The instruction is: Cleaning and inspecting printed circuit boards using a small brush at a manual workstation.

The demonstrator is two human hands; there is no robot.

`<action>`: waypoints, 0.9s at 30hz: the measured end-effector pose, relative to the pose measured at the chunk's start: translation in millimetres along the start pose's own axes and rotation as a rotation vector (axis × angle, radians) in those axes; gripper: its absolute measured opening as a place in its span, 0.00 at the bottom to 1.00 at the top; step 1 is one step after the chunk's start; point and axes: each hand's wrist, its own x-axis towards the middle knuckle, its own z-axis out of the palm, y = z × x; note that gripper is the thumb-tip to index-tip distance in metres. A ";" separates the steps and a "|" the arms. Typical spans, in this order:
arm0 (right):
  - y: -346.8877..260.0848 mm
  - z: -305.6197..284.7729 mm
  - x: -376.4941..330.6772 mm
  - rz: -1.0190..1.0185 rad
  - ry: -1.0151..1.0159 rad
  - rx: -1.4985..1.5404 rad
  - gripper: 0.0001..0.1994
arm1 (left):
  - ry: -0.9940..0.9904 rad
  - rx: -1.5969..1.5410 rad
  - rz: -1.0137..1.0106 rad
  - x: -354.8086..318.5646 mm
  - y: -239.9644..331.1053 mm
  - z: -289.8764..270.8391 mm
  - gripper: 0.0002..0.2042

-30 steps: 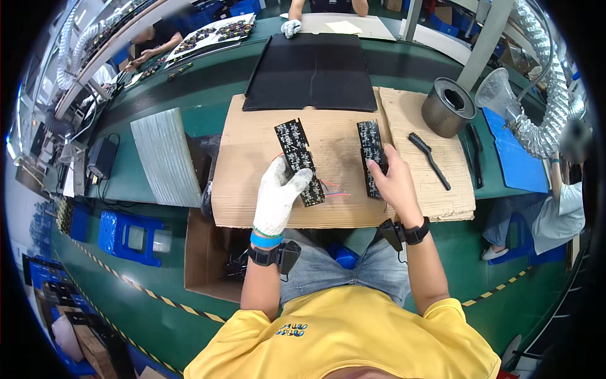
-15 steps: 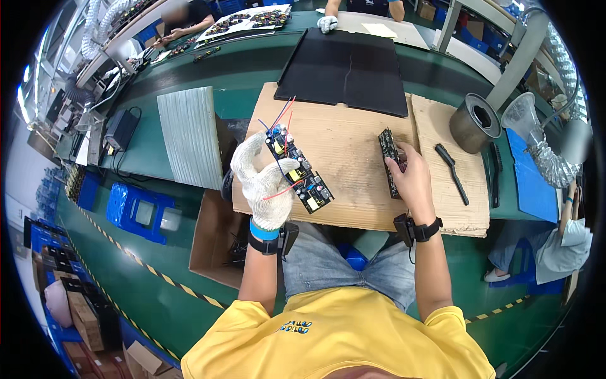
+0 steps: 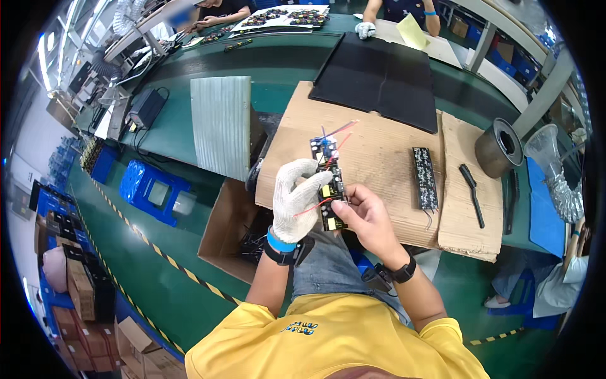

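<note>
My left hand (image 3: 293, 199), in a white knit glove, is closed on a long narrow circuit board (image 3: 326, 165) with yellow and black parts and loose red and blue wires. It is held over the near edge of the cardboard sheet (image 3: 372, 145). My bare right hand (image 3: 368, 218) grips the lower right end of that same board, thumb on its face. To the right, a second circuit board (image 3: 425, 180) lies solder side up on the cardboard, thin leads sticking out at its near end. A black brush (image 3: 471, 194) lies beyond it.
A dark metal can (image 3: 496, 151) stands at the right, near a clear funnel hose (image 3: 558, 186). A black panel (image 3: 379, 79) covers the far cardboard. At left are a ribbed pale block (image 3: 221, 126) and an open carton (image 3: 218, 234). A co-worker's gloved hand (image 3: 365, 30) rests across the bench.
My right hand has let go of the second board, leaving it on the cardboard, and moved left onto the wired board. The across-bench co-worker's yellow paper is now raised. The view has shifted.
</note>
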 end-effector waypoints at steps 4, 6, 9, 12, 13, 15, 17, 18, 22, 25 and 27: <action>18.7 12.0 18.0 -0.322 0.172 0.038 0.20 | 0.251 -0.915 -0.723 -14.5 19.5 -19.8 0.24; 16.1 24.9 21.7 -0.531 0.142 -0.588 0.23 | 0.212 -0.823 -0.767 -21.6 20.5 -20.6 0.23; 19.7 43.0 26.2 -0.675 0.162 -0.967 0.24 | 0.112 -0.675 -0.850 -29.1 9.3 -23.5 0.22; 28.4 47.3 33.5 -0.761 0.251 -1.104 0.23 | 0.268 -0.534 -0.828 -4.7 -35.5 -49.9 0.12; 32.0 34.5 34.7 -0.690 0.284 -1.073 0.21 | 0.354 -0.450 -0.800 11.4 -51.4 -58.1 0.10; 36.9 8.7 36.1 -0.545 0.343 -1.008 0.18 | 0.243 -0.084 -0.739 21.5 -97.8 -82.1 0.08; 32.1 -1.8 35.6 -0.528 0.306 -0.925 0.17 | 0.213 -0.032 -0.753 24.3 -128.3 -87.4 0.08; 29.0 -7.5 36.7 -0.507 0.282 -0.852 0.15 | 0.179 0.005 -0.766 25.7 -142.1 -85.9 0.08; 34.5 -26.5 40.4 -0.507 0.238 -0.731 0.14 | 0.134 0.096 -0.723 21.8 -156.2 -83.5 0.08; 41.3 -31.2 41.5 -0.513 0.224 -0.702 0.13 | 0.108 0.149 -0.651 19.0 -160.2 -83.4 0.08; 37.5 -31.1 42.0 -0.521 0.216 -0.694 0.12 | 0.078 0.195 -0.551 22.6 -160.3 -84.2 0.08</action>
